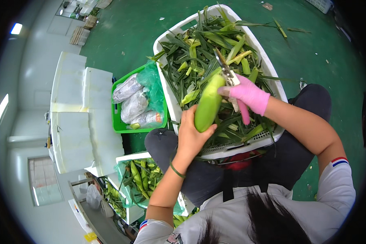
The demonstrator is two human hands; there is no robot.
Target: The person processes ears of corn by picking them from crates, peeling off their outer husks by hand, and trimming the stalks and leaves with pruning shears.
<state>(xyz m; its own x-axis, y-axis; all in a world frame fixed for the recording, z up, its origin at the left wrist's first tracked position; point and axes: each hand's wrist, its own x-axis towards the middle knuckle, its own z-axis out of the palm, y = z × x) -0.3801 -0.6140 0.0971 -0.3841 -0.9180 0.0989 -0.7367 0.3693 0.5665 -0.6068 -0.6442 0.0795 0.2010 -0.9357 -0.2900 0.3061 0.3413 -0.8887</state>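
Observation:
My left hand (192,132) is closed round the lower part of an ear of corn (209,103) in its smooth green husk. The ear stands tilted, its upper end leaning to the right. In my right hand (250,94), wrapped in pink, is a pair of pruning shears (230,77) with pale handles. Their blades point up and away, beside the top of the ear; I cannot tell whether they touch it. Beneath both hands is a white plastic basket (268,67), heaped with cut corn leaves and stalk ends (195,53).
A green basket (117,118) with wrapped silvery bundles (133,106) stands left of the white one. White foam boxes (71,140) are stacked farther left. Near my left forearm, a lined box (122,160) holds more corn (140,177). Leaf scraps lie on the green floor (313,53).

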